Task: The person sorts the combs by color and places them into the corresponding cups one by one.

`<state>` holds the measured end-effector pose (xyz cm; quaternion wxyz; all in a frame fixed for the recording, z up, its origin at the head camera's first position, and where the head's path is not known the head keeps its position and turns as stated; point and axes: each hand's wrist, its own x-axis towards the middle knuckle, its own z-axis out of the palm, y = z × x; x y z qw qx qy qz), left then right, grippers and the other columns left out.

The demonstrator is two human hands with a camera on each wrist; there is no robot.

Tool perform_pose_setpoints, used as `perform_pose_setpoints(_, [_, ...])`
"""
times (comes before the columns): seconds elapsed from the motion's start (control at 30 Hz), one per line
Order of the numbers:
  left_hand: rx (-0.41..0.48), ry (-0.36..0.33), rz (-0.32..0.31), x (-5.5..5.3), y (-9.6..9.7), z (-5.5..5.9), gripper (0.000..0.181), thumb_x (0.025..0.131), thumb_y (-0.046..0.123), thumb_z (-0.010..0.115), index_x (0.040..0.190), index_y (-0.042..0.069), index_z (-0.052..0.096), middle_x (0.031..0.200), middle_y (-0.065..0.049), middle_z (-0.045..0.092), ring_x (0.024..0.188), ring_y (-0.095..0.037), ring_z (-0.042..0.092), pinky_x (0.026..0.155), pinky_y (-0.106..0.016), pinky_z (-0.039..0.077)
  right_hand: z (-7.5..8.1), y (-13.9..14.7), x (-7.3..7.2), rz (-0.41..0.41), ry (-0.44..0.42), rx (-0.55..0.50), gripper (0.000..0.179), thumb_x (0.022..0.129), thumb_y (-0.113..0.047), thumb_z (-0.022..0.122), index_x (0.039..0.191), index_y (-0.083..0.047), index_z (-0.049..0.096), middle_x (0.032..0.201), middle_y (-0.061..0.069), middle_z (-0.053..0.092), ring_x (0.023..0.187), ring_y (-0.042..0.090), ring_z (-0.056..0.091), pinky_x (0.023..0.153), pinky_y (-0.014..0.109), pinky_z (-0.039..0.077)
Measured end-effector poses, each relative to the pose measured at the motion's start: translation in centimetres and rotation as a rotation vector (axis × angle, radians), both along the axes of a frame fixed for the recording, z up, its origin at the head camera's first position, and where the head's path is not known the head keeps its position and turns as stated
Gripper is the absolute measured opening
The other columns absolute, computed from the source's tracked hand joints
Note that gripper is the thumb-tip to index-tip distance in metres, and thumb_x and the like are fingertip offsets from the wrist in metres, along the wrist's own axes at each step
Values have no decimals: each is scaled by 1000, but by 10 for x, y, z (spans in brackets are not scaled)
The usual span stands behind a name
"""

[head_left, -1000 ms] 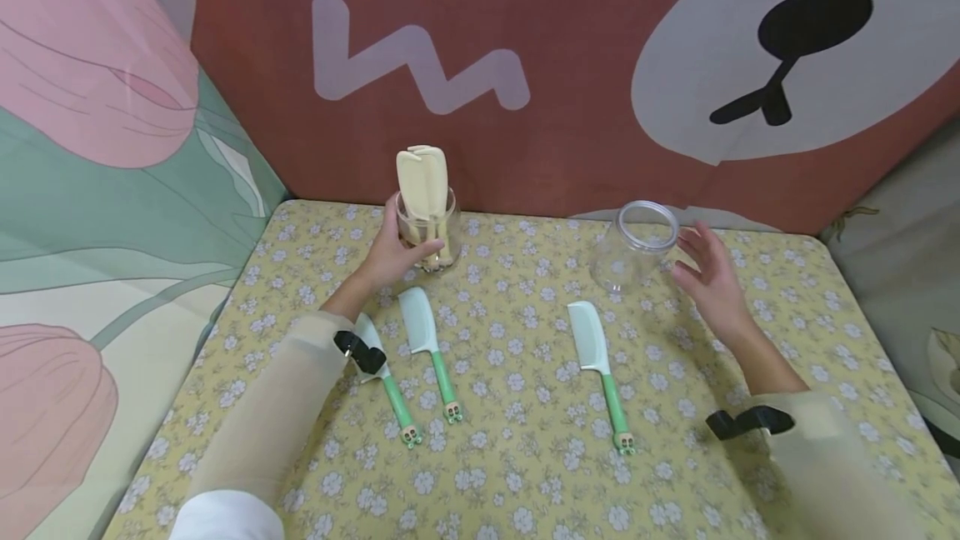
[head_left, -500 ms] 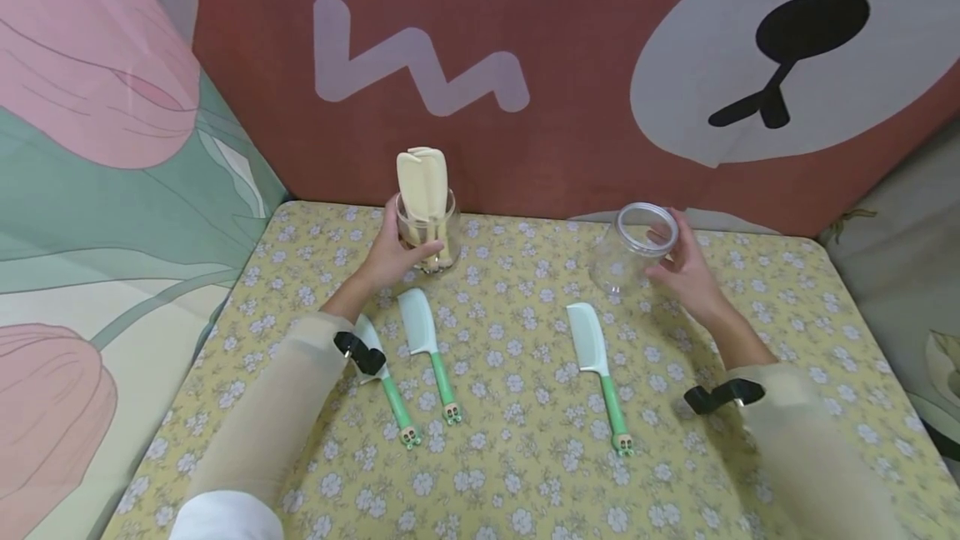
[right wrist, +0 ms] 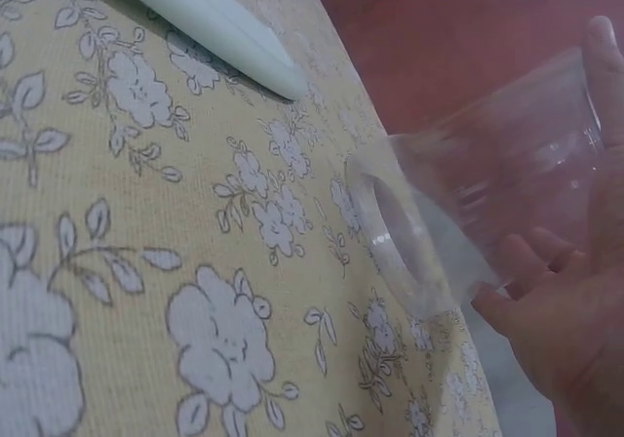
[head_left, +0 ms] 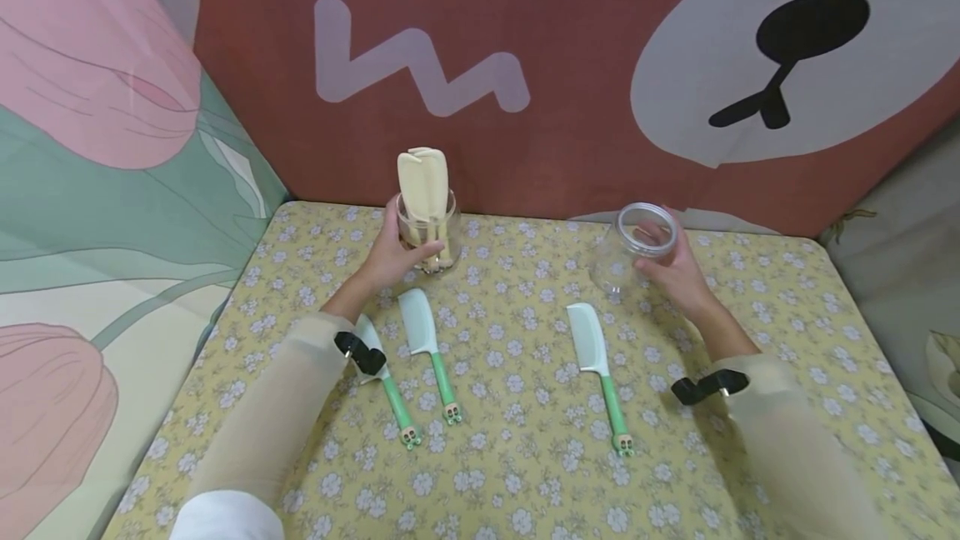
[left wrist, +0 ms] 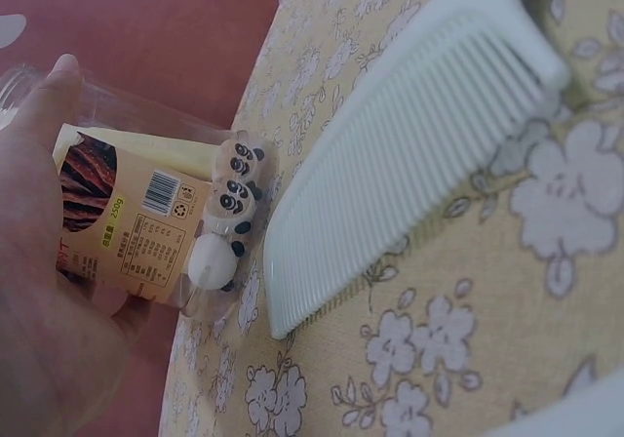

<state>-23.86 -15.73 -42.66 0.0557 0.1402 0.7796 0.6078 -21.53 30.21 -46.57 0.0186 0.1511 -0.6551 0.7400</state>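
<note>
In the head view my left hand (head_left: pixel 393 258) grips a clear jar (head_left: pixel 453 247) at the table's back left. Cream flat-bladed pieces (head_left: pixel 424 183), probably combs, stand upright in it; their teeth do not show. The left wrist view shows the jar's printed label (left wrist: pixel 136 218) and panda-faced ends (left wrist: pixel 232 191) at its bottom. At the back right, my right hand (head_left: pixel 681 275) holds a second clear jar (head_left: pixel 617 272), fingers behind and thumb in front. Nothing shows inside that jar. Two pale combs with green handles lie near my left arm, the nearer one (head_left: pixel 420 322) fully visible.
A third pale comb (head_left: pixel 589 338) with a green handle lies right of the table's middle. The comb (head_left: pixel 397 402) under my left wrist is partly hidden by the wrist camera. A flowered cloth (head_left: pixel 517 457) covers the table; a reddish-brown printed backdrop (head_left: pixel 570 107) rises behind.
My right hand has moved left from beside the second jar and now closes round it. The jar has stayed in place. My left hand and its jar have not visibly moved.
</note>
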Motion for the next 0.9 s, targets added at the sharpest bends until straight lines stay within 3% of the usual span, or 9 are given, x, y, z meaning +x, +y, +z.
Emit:
perform_pose_setpoints(0.2, [8, -6, -3, 1, 2, 0, 102, 93, 9, 75, 162, 15, 0, 160, -19, 24, 145, -36, 32, 114, -54, 35, -4, -1, 1, -14, -9, 9, 101, 92, -7, 75, 163, -10, 4, 145, -5, 48, 143, 27, 39, 101, 19, 47])
perform_pose_setpoints(0.33, [3, -11, 0, 1, 3, -1, 102, 93, 10, 75, 162, 15, 0, 160, -19, 24, 145, -36, 32, 115, -54, 34, -6, -2, 0, -50, -17, 65, 88, 94, -3, 72, 161, -12, 17, 148, 3, 47, 142, 30, 37, 103, 18, 44])
perform_pose_setpoints(0.5, [2, -16, -3, 2, 3, -4, 103, 93, 10, 75, 162, 16, 0, 161, -19, 23, 146, -35, 31, 115, -54, 33, -7, -1, 0, -81, -10, 172, 70, 96, 3, 67, 155, -7, 31, 149, 17, 47, 132, 14, 49, 100, 15, 42])
perform_pose_setpoints(0.63, [10, -8, -6, 1, 3, -4, 103, 93, 10, 75, 162, 16, 0, 161, -18, 23, 146, -35, 31, 115, -54, 34, -7, 1, -3, -44, 4, 146, 70, 96, 6, 65, 156, -3, 30, 146, 17, 50, 126, 7, 52, 99, 17, 45])
perform_pose_setpoints(0.9, [-3, 16, 23, 2, 0, -2, 101, 93, 10, 76, 162, 14, 3, 161, -18, 23, 146, -35, 30, 114, -55, 35, -14, -1, -13, -3, 36, 69, 71, 96, 1, 69, 155, 0, 28, 142, 16, 52, 124, 10, 54, 93, 19, 49])
